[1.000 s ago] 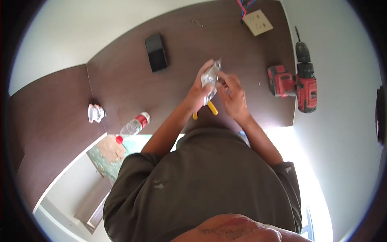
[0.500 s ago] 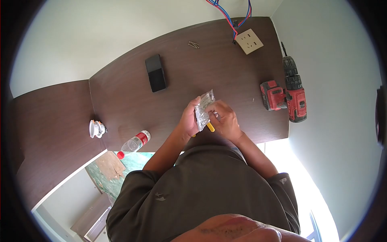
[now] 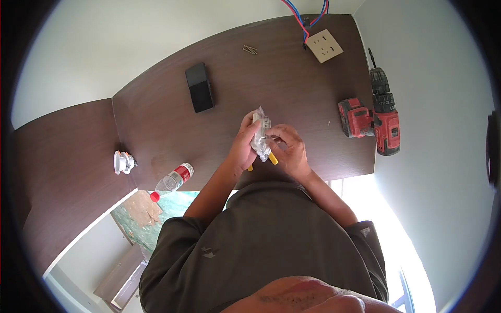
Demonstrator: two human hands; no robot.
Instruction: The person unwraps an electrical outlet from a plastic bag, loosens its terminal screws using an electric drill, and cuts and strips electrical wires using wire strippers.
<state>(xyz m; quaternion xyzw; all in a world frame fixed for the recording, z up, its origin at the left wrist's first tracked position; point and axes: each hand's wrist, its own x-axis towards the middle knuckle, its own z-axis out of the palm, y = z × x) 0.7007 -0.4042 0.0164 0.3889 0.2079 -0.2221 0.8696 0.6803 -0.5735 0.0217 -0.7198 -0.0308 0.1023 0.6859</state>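
Packet [image 3: 260,140], newly angled, in left hand [image 3: 242,147]

Daylight fills the scene, strongest at the lower right, where a patch of glare [image 3: 383,221] burns out to plain white. The brown desk [image 3: 151,94] carries a dull sheen, and the clear wrapper [image 3: 261,141] catches small, pale highlights. The dark shirt [image 3: 287,240] keeps little detail. Straight edges bow towards a black rim (a very wide lens, evidently), with bluish fringing there; fine markings look soft.
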